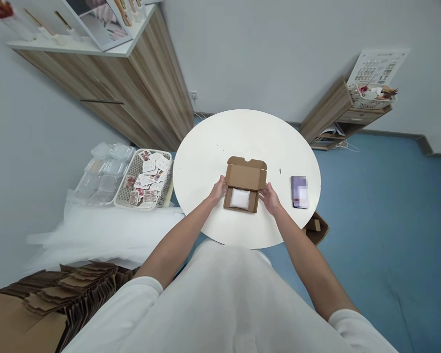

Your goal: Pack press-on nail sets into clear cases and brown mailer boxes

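A small brown cardboard box [247, 176] lies on the white round table [206, 147] in front of me, its lid raised and tilted away. Inside the tray sits a white wrapped packet [240, 198]. My left hand [218, 189] grips the box at its left side, near the lid hinge. At the opposite side my right hand [270, 199] has its thumb and fingers around the lid's right corner, the fingers partly spread. Some fingertips are hidden behind the cardboard.
A purple phone-like item [299, 192], partly pixelated, lies on the table's right side. To the left stand a white basket [118, 200] of cards and packets and several clear plastic containers [108, 181]. Flattened cardboard [77, 294] is stacked lower left; an open carton [321, 235] is below the table's right edge.
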